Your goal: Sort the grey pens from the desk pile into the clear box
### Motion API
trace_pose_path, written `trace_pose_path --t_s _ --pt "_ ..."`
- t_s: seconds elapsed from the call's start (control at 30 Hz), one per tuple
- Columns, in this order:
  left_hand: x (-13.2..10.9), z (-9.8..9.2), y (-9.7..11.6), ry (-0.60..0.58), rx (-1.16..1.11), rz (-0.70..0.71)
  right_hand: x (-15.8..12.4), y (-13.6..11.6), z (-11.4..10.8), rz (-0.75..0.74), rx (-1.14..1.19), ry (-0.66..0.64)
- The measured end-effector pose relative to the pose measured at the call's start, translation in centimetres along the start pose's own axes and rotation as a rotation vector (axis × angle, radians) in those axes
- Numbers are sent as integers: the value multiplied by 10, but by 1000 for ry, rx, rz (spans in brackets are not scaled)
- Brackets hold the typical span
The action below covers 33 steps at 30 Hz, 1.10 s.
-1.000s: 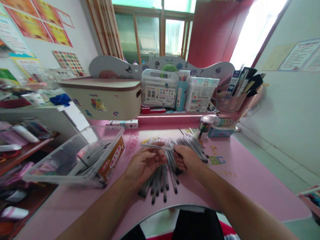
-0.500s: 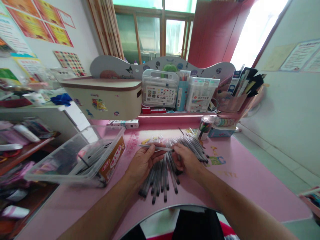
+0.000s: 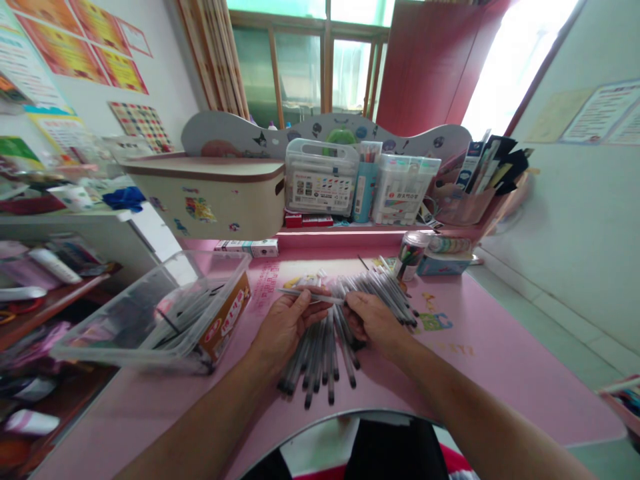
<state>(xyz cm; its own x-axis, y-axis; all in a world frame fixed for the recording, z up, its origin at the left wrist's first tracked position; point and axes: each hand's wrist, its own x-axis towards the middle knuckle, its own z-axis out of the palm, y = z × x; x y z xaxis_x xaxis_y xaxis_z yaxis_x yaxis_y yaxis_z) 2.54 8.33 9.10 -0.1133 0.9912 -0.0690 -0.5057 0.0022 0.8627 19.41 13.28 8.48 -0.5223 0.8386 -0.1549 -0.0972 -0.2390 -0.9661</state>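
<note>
A slim clear pen lies level between my two hands above the desk. My left hand is closed on it, with the thumb on top and the fingers beneath. At the pen's right end, the fingers of my right hand are pinched together; the exact tip is hidden behind them. Below my hands several similar pens are fanned out, dark ends toward me. Another bundle of pens lies just beyond my right hand.
A clear plastic bin holding long thin items stands to the left on the pink desk. At the back are a lidded cream box, a marker case and a jar of pens. A pink holder stands at the right.
The right hand's fingers have shifted very slightly at the pen's end. The left hand, the pen and the pens on the desk look the same.
</note>
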Motion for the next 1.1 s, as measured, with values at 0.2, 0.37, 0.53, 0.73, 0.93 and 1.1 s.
trace_pose_path --t_s 0.2,0.37,0.53,0.73,0.93,1.1 --pt "0 0 1 9 8 3 -2 -2 2 -12 136 -27" --pt "0 -2 0 13 52 13 0 0 0 51 25 -3" --pt "1 -2 1 62 28 39 2 3 0 -27 76 12" --pt "3 -2 4 114 10 65 -2 -4 0 60 356 -25" --pt "2 -4 0 79 112 113 -2 -6 -2 180 316 -77" --pt "9 -10 7 139 -61 149 0 -7 -6 157 239 -56"
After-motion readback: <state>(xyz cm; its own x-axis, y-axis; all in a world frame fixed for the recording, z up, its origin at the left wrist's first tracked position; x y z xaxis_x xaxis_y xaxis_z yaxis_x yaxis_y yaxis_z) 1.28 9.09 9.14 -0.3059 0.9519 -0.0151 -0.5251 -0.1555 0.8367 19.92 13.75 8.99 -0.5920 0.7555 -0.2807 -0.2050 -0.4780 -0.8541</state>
